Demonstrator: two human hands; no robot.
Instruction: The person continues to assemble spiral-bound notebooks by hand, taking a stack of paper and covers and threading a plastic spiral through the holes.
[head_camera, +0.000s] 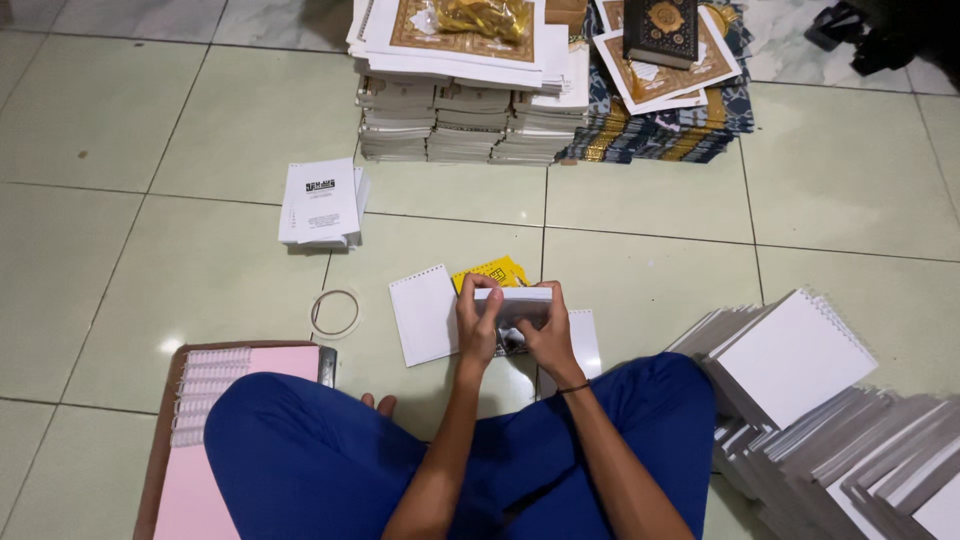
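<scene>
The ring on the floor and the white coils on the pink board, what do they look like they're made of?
The ring looks like a thin roll of clear or whitish tape or plastic: pale, hollow, flat on the tile. It is too small to be sure. The white coils look like plastic or coated-wire binding spines, given their regular loops and matte white finish.

Seated cross-legged on tiled floor (180, 130). Left hand (478, 325) and right hand (545, 335) both grip a small white booklet (512, 300) above the lap. Under it, a punched white sheet (425, 315) and yellow card (492, 272). Tape ring (335, 312) to the left. Spiral-bound pads (800, 355) heaped at right; printed stacks (470, 120) ahead.
</scene>
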